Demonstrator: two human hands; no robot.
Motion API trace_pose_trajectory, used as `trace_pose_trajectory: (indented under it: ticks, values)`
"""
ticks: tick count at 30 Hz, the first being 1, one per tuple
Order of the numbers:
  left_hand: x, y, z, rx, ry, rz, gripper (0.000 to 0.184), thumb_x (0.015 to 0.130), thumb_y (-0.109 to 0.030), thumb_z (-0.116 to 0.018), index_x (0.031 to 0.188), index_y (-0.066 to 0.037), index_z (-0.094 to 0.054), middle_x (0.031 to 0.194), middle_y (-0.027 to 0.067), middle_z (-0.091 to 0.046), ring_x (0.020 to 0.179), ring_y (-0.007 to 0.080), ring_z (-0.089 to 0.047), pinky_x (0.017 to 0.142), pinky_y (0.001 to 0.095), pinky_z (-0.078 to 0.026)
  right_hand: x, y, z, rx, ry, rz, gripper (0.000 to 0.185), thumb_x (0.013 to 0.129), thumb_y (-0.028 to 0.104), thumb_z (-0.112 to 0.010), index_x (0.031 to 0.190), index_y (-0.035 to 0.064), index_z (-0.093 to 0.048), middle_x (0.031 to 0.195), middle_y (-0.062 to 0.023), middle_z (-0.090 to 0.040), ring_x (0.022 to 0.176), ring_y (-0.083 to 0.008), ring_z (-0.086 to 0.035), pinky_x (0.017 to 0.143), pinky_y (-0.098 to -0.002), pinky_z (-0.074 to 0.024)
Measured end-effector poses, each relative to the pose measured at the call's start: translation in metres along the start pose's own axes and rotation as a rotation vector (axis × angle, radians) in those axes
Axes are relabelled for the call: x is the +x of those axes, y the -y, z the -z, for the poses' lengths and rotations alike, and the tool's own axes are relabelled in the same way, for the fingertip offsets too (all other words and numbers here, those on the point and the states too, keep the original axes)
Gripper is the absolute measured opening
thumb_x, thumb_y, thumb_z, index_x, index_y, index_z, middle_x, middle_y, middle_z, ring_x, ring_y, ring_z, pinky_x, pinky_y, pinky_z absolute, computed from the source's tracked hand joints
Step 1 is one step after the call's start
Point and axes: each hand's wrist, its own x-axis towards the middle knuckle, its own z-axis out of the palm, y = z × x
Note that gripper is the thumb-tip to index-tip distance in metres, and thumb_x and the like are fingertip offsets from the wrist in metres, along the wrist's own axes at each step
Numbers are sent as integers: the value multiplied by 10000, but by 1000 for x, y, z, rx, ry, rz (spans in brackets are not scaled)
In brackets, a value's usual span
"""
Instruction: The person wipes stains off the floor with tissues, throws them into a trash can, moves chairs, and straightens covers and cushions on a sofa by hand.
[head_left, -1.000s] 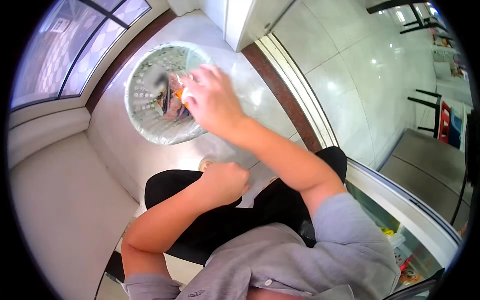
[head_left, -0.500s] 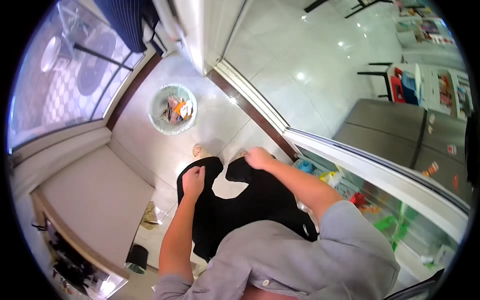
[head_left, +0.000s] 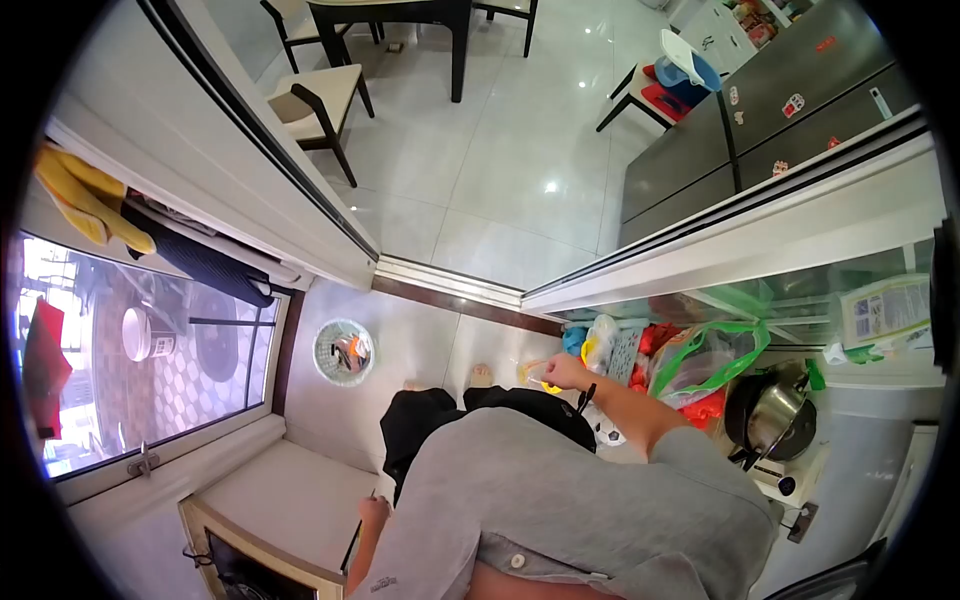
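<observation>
A black apron (head_left: 412, 425) hangs in front of my body, partly hidden under my grey shirt. My left hand (head_left: 375, 512) is low at my left side, fingers closed round a thin black strap (head_left: 352, 548). My right hand (head_left: 567, 373) is a closed fist out to the right, above the apron's right edge. A black strap (head_left: 586, 398) shows by that wrist; whether the fingers hold it is hidden. Beyond this fist, an orange-yellow item (head_left: 535, 375) lies on the floor.
A lined waste bin (head_left: 343, 353) with litter stands ahead left. To the right are plastic bags (head_left: 705, 365), a blue-grey basket (head_left: 625, 352), a ball (head_left: 605, 428) and metal pots (head_left: 778, 410). A door track (head_left: 450, 280) crosses ahead; a counter (head_left: 290, 495) is at left.
My hands have parted from the front of the black cloth: the left came back to my side, the right moved outward. The cloth lies closer to my body, and the view has turned right.
</observation>
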Motion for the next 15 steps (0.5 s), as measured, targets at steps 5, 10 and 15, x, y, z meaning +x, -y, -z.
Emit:
trace_pose_trajectory:
  ticks: [5,10,15]
  values:
    - [58,-13,-36,-451,-102,-203,339,837,-332,-622,835,-8,-723,811,222,-682,814,372,-674,741,452,-517,24,-19,2,16,-315,120,165,736,177,-666,728,17,-705,663,-113,-679,524,-194,-629,574,-319,-526]
    - [147,-126,31,-106,-18,-144,377,850,-367,-634,863,0,-721,751,191,-689,726,354,-681,685,436,-530,58,4,39,364,-218,-135,186,726,203,-664,703,22,-703,655,-99,-671,554,-187,-629,551,-307,-507]
    - [241,-210,115,-415,132,31,452,854,-418,-619,826,23,-710,646,159,-663,590,295,-655,620,421,-521,85,56,97,511,-267,-229,192,762,209,-673,739,24,-715,656,-79,-674,557,-173,-624,545,-296,-504]
